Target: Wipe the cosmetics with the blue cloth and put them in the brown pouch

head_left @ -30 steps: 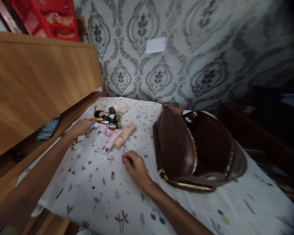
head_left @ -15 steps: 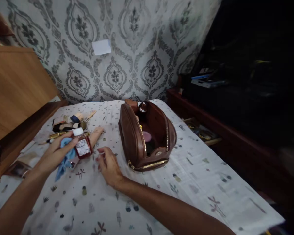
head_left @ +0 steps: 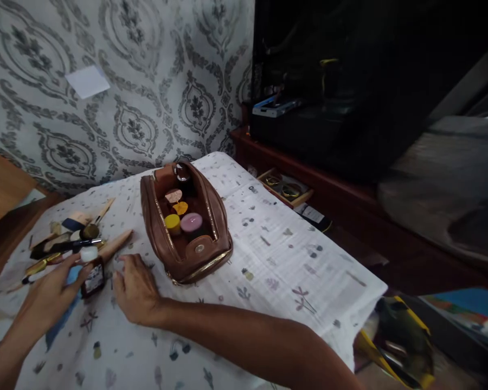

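My left hand [head_left: 44, 300] is closed around a small bottle [head_left: 93, 279] with a white cap, dark red contents and a pale label. A blue cloth [head_left: 61, 325] is bunched in the same hand, partly hidden by the fingers. My right hand [head_left: 136, 292] hovers or rests low over the tablecloth, just right of the bottle, fingers loosely bent and thumb apart, with nothing visible in it. Beyond it a brown zippered cosmetic bag [head_left: 154, 238] stands unzipped. Inside are a yellow-capped container [head_left: 173, 223], a pink round-topped item [head_left: 191, 222] and a few other containers.
Makeup brushes [head_left: 65, 246] and other cosmetics lie in a pile at the left. A patterned white cloth [head_left: 276, 292] covers the table. On the right, an open drawer [head_left: 284, 187] holds glasses, below a dark screen [head_left: 329, 81]. Damask wallpaper backs the table.
The view has swung right, bringing more of the bag's inside into sight. My left hand still grips the bottle and blue cloth, the bottle now lower beside the pile. My right hand stays near it.
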Demonstrator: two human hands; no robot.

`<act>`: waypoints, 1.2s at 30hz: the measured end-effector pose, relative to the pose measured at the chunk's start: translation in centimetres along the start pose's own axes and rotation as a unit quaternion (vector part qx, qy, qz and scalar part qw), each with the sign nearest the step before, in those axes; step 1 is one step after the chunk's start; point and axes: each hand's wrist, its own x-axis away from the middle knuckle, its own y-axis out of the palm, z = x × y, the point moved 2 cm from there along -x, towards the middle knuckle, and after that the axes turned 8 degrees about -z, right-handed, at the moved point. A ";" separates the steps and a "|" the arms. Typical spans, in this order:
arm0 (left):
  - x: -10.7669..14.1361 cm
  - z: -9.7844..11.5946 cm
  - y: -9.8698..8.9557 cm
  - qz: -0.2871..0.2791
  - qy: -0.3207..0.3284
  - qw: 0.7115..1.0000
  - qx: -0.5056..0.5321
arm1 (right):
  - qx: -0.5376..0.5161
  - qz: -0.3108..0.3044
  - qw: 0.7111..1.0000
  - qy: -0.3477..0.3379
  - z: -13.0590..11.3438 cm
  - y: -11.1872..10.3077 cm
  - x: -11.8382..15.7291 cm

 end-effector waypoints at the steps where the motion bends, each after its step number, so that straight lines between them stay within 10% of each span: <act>1: 0.5 0.5 0.2 -0.003 0.007 1.000 -0.011 | -0.004 -0.002 1.000 0.000 -0.1 -0.1 0.0; 12: 5.1 3.6 1.7 0.001 0.121 0.988 0.090 | -0.018 0.016 1.000 -0.018 0.1 -0.4 -0.1; 16: 5.1 2.4 0.5 -0.008 -0.002 0.967 0.255 | -0.053 0.031 0.997 -0.046 0.5 -0.2 -0.2; 22: 4.1 2.2 0.2 0.131 -0.108 0.868 0.466 | -0.147 0.036 0.988 -0.040 1.7 0.2 -0.2; 29: 4.0 6.3 3.0 0.057 0.032 0.942 0.330 | -0.177 -0.002 0.982 -0.064 1.9 -0.5 0.6; 36: 5.3 3.1 5.5 -0.035 0.044 0.967 0.248 | -0.185 -0.015 0.982 -0.045 2.0 -0.7 0.7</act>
